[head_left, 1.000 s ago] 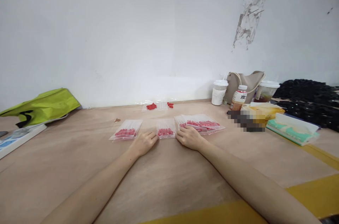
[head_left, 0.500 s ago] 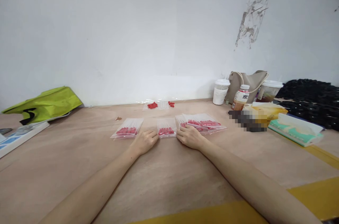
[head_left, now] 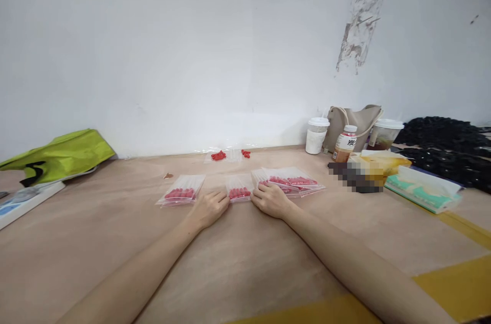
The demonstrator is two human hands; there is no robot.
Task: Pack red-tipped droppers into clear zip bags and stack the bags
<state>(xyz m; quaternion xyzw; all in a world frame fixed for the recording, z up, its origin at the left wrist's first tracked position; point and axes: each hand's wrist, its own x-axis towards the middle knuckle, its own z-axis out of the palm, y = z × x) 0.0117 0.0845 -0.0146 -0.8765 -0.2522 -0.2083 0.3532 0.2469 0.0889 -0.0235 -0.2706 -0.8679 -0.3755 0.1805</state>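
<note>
A small clear zip bag (head_left: pixel 239 182) lies flat on the table, with a row of several red pieces (head_left: pixel 240 193) in its lower part. At its lower left corner, the closed fingers of my left hand (head_left: pixel 210 209) pinch the edge. My right hand (head_left: pixel 270 200) is closed at the lower right corner, its fingertips curled down and partly hidden. Left of my left hand sits a stack of similar filled bags (head_left: pixel 186 183). More filled bags (head_left: pixel 295 177) overlap in a pile just beyond my right hand.
Loose red pieces (head_left: pixel 218 155) lie on clear plastic near the wall. On the right stand a lidded cup (head_left: pixel 316 137), a bottle (head_left: pixel 345 145), a grey bag (head_left: pixel 337 119) and a tissue pack (head_left: pixel 422 191). A yellow-green bag (head_left: pixel 72 153) and a white power strip (head_left: pixel 34 201) are left.
The camera view has shifted slightly. Both hands stay at the lower corners of the middle zip bag, with hardly any movement.
</note>
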